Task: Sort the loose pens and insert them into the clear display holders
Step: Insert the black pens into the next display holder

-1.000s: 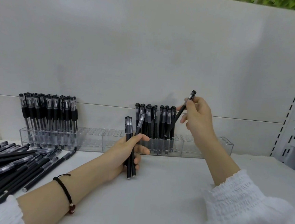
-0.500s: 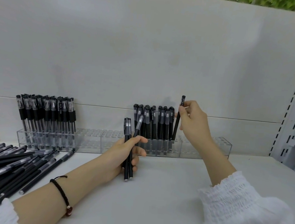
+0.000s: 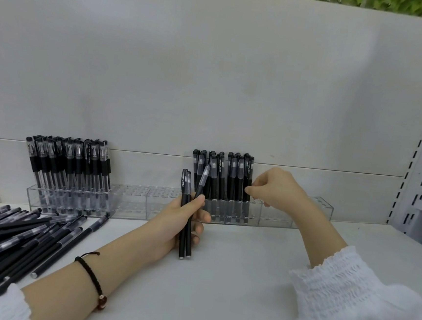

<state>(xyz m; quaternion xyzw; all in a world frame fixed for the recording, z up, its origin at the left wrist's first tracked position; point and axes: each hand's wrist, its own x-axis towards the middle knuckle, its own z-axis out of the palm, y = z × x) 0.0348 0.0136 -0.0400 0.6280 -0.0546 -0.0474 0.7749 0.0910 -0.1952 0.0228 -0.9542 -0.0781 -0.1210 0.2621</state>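
Shelf (image 3: 245,277), white and wide, carries a long row of clear display holders (image 3: 129,201) against its back wall, with one upright batch at the row's left end, another near its middle, and a big heap of loose pens (image 3: 19,235) lying flat at the near left. Just in front of the holders the left hand (image 3: 173,223) is curled round a bundle of three pens (image 3: 184,236) held upright, while the right hand (image 3: 278,191) pinches the end pen (image 3: 249,173) of the middle batch, which stands in its socket. Each pen looks light, stiff and smooth, so it is probably best pinched mid-barrel, below the cap, and steered straight down
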